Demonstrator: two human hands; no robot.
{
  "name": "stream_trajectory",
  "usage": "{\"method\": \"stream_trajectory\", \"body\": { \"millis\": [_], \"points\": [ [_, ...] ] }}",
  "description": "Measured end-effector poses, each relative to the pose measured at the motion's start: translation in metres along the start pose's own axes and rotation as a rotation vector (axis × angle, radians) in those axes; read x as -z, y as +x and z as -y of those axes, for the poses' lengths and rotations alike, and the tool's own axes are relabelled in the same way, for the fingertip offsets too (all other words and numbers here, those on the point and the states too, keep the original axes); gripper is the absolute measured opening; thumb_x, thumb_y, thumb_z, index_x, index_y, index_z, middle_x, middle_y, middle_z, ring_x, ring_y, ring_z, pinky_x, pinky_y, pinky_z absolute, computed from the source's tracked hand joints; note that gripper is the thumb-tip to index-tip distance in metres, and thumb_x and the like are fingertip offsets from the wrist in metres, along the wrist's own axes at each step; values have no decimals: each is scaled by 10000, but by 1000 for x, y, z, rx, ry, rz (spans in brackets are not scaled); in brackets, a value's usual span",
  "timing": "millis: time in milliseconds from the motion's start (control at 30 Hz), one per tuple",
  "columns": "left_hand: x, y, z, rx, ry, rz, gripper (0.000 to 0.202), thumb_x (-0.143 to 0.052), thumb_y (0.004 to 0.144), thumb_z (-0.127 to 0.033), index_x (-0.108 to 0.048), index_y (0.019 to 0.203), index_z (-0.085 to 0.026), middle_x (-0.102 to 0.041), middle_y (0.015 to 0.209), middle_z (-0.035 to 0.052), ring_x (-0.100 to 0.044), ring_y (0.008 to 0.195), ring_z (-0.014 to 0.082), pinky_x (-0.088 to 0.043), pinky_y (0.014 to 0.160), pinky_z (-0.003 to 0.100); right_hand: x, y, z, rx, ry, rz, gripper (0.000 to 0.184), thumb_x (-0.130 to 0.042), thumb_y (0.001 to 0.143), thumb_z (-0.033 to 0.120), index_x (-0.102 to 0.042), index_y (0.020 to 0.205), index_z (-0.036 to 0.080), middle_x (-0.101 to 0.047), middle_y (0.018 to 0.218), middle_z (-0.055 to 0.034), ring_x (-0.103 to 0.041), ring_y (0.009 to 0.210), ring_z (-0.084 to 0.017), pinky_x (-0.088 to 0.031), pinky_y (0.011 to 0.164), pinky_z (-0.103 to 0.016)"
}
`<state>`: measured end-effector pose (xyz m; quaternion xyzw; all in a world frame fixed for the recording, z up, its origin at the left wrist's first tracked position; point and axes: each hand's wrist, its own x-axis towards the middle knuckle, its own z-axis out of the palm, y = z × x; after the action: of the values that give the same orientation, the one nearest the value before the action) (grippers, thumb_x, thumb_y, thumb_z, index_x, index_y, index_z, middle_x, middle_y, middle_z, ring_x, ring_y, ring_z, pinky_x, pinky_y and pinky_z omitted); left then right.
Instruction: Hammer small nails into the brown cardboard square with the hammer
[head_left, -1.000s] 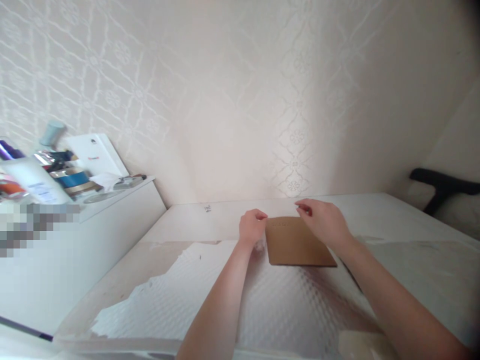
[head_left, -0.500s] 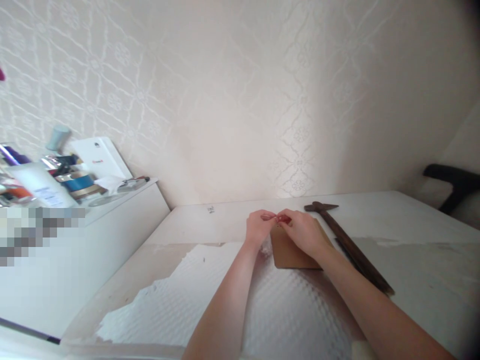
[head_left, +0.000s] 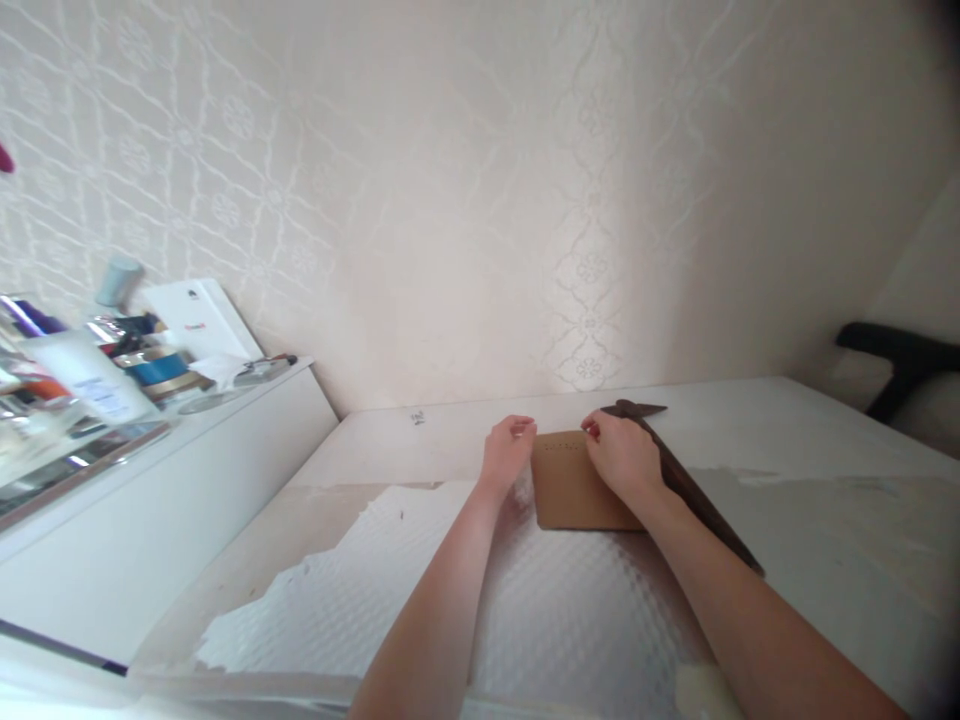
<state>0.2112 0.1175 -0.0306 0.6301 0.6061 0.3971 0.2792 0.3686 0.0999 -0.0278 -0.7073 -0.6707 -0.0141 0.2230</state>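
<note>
A flat brown piece [head_left: 576, 492] with rounded corners, like leather or card, lies in front of me, with rows of small holes along its far edge. My left hand [head_left: 510, 452] is beside its far left corner, fingers curled and pinched together. Over the piece's right part is my right hand [head_left: 624, 458], thumb and fingers also pinched near the holes. Anything held in either pinch is too small to make out. A dark hammer [head_left: 701, 497] lies to the right, its handle partly hidden behind my right hand and forearm.
White quilted-looking sheeting [head_left: 337, 590] with a ragged edge covers part of the table [head_left: 375, 440]. At left, a white cabinet [head_left: 225, 500] carries a white box [head_left: 202, 318], a blue tape roll [head_left: 156, 368] and a tube [head_left: 94, 375]. A black chair armrest [head_left: 892, 345] stands at right.
My hands were together at the far edge of the brown piece. Now they are apart, the left slightly left and the right moved right, so the rows of holes show.
</note>
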Motion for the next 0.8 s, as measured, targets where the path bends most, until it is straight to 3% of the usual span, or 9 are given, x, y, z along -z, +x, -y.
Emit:
{"method": "stream_trajectory", "body": {
  "millis": [267,467,667,800],
  "points": [
    [-5,-2,14,-193,354,110,384,-366,902,-128,-587,1215,-146,-607,1252,83,-527,1185,183,-351,1046,299,-10,7,-8,-39,-43,48,236,-459,860,134,-680,931,176,-700,881,-89,-638,865,-222,-428,685,-277],
    [-3,-1,13,-190,353,133,396,-361,873,-99,-618,1171,-142,-637,1203,85,-559,1142,186,-375,1020,296,-9,7,-7,-75,38,65,228,-474,848,139,-680,933,186,-705,924,-72,-644,881,-214,-433,692,-272],
    [2,-1,10,-138,332,119,307,-478,841,-151,-664,1085,-166,-693,1068,77,-612,1032,212,-419,962,310,1,1,-2,-114,-1,96,197,-506,832,188,-683,916,210,-706,876,-89,-657,828,-237,-439,664,-294],
    [4,-2,8,-136,321,131,299,-501,820,-127,-672,1062,-169,-702,1039,71,-619,1009,210,-426,944,308,0,0,2,46,41,72,178,-514,828,169,-686,863,201,-710,868,-82,-652,837,-217,-438,714,-288]
  ]
}}
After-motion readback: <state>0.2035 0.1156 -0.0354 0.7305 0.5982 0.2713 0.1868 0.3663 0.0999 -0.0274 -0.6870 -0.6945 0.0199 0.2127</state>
